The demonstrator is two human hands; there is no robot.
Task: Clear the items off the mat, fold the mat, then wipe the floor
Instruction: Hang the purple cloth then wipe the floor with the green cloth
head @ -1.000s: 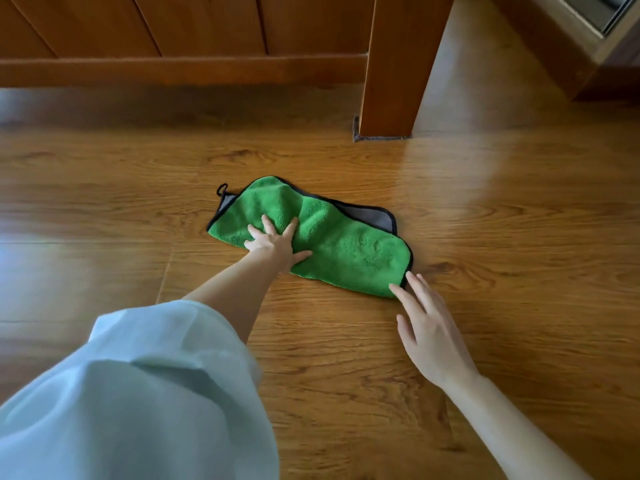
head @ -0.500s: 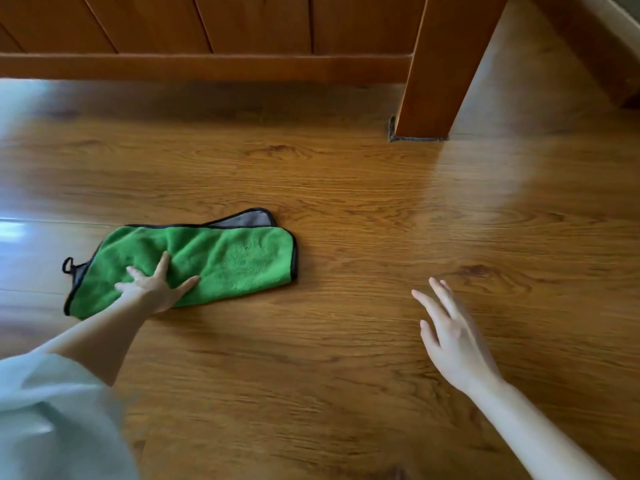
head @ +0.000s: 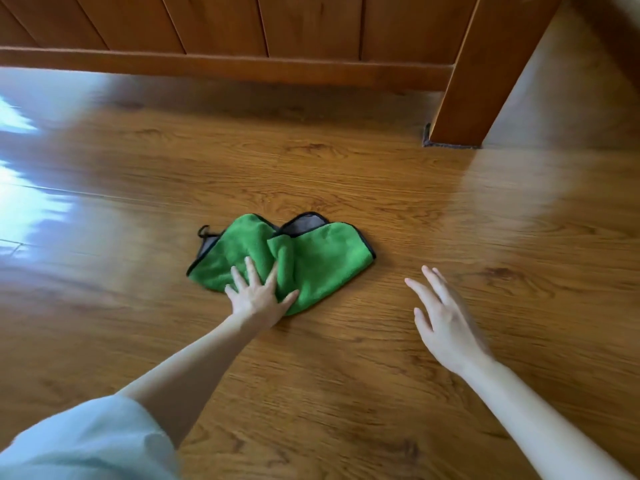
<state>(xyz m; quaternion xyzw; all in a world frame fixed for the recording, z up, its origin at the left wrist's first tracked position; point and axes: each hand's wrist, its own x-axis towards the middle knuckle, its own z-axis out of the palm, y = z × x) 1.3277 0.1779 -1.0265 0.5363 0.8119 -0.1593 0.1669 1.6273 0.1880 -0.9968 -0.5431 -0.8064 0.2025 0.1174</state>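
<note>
Seemingly on the last step, wiping, I press my flat left hand [head: 258, 299] on the bunched green cloth [head: 311, 261] on the floor [head: 346, 393], right hand [head: 446, 320] spread, empty.

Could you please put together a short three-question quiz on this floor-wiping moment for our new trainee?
1. True or false: the right hand grips the green cloth.
2. Which hand presses on the cloth? A) left hand B) right hand C) both
3. Fill in: the cloth lies on the wooden ____.

Key: 1 false, it is apart from the cloth, fingers spread; 2 A; 3 floor.
</note>
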